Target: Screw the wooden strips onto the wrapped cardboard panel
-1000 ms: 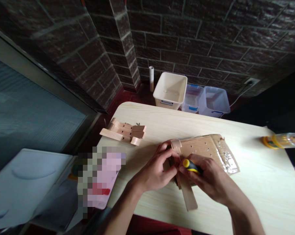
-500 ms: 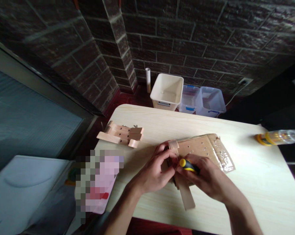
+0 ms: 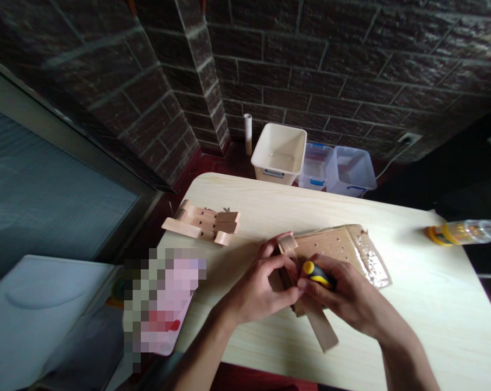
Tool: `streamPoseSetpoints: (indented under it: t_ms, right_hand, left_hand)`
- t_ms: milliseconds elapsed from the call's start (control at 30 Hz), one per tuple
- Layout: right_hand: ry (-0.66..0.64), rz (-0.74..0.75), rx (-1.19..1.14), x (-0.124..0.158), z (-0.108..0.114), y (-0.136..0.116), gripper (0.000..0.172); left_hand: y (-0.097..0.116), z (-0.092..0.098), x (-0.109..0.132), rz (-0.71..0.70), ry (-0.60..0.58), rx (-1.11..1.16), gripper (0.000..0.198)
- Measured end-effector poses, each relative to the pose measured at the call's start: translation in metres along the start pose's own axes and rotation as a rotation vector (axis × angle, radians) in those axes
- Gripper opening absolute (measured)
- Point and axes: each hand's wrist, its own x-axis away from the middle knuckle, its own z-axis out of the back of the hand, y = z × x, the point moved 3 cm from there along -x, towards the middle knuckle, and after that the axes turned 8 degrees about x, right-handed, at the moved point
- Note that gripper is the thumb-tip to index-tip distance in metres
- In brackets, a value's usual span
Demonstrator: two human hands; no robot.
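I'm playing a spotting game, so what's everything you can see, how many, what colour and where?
Table: 1, pale, centre
Cardboard: 1, brown, on table
Curled strip: 1, tan, at cardboard's left edge
Screwdriver: 1, yellow-black, over strip
Curled holed pieces: several, tan, table's left
Bottle-shaped container: 1, yellow-clear, table's right
Pixelated object: 1, mostly pink, table's left edge
Bin: 1, cream, behind table
Plastic boxes: 2, clear, right of bin
Tube: 1, white, left of bin
Wall socket: 1, white, far right
Brick wall: 1, dark, background
Left hand: 1, bare, at strip
Right hand: 1, bare, gripping screwdriver
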Motion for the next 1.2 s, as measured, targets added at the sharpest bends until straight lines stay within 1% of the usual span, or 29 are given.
streamPoseSetpoints:
  t_ms: [233, 400, 600, 800, 967, 1200]
  right_hand:
    - [-0.014, -0.031, -0.02, 0.0, 0.001, 0.001, 0.027]
    - [-0.011, -0.036, -0.025, 0.0, 0.001, 0.004, 0.027]
    - [0.014, -0.064, -0.042, 0.0, 0.0, 0.008, 0.03]
    - [0.014, -0.09, 0.026, -0.002, 0.001, 0.005, 0.028]
    - [0.013, -0.076, 0.063, -0.003, 0.0, 0.0, 0.028]
    - [0.018, -0.039, 0.094, -0.004, -0.001, 0.001, 0.029]
  left_hand:
    - [0.002, 0.004, -0.002, -0.012, 0.006, 0.002, 0.018]
    - [-0.002, 0.005, 0.0, -0.01, 0.016, -0.023, 0.008]
    - [-0.008, 0.003, 0.0, -0.019, 0.041, -0.045, 0.018]
    - [-0.009, 0.003, 0.001, -0.031, 0.049, -0.048, 0.019]
    - [-0.011, 0.003, 0.001, -0.03, 0.029, -0.054, 0.015]
    - [-0.014, 0.005, 0.0, -0.023, 0.032, -0.071, 0.013]
